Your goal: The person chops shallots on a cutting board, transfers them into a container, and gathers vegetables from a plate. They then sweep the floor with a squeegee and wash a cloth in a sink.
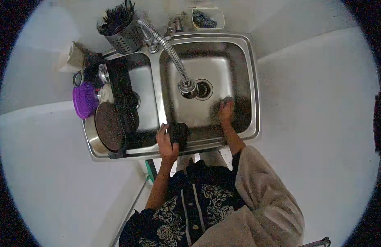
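Observation:
My left hand [167, 143] is at the front of the steel divider between the two basins, its fingers round the left side of a black object [179, 133] at the front left corner of the large basin. Inside that basin [190, 111], right of the drain [204, 89], my right hand [226, 111] is closed on a small dark thing that I cannot make out. A flexible metal faucet [170, 49] arches over the basin, its head left of the drain.
A black dish rack [126, 94] with a brown round pan [109, 126] and a purple container [84, 100] stands over the left basin. Behind the sink are a utensil holder [125, 38] and a white tray [219, 18]. White counter [314, 103] extends to the right.

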